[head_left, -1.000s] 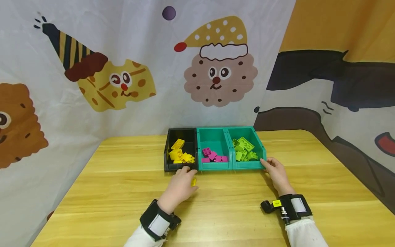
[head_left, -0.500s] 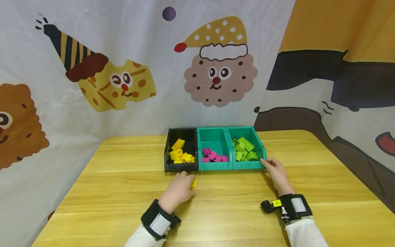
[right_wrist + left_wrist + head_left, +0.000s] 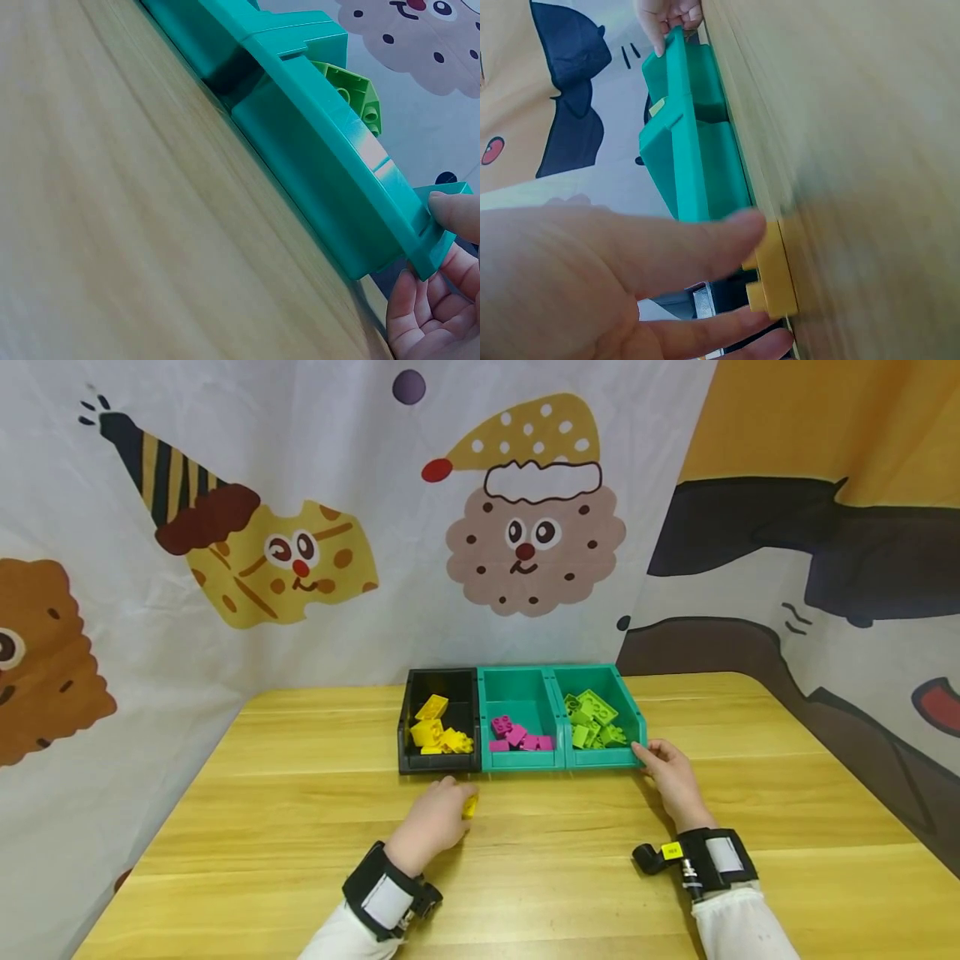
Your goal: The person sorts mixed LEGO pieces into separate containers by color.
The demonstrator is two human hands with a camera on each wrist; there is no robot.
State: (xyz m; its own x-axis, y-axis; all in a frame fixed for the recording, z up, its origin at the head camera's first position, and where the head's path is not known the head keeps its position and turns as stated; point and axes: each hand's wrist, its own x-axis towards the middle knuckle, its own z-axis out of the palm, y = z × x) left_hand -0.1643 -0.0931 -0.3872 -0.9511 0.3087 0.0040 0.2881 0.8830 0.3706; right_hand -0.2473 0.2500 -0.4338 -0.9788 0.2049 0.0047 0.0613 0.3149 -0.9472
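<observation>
My left hand [image 3: 433, 821] is low over the table in front of the black bin [image 3: 439, 763]. Its thumb and fingers are around the two ends of a yellow building block [image 3: 778, 274], which sits studs up on the wood; in the head view the hand hides most of that block. At the right end of the row, my right hand [image 3: 671, 779] holds the front corner of a teal bin [image 3: 315, 172], thumb over the rim and fingers beneath. Light green blocks [image 3: 595, 720] lie in that bin.
A second teal bin [image 3: 522, 762] with magenta blocks [image 3: 516, 735] stands in the middle of the row. Yellow blocks [image 3: 429, 732] lie in the black bin. Behind the wooden table [image 3: 300, 827] hangs a printed cloth [image 3: 420, 568].
My left hand has drawn slightly back from the black bin, and its fingers have closed in around the yellow building block. My right hand stays on the teal bin's corner.
</observation>
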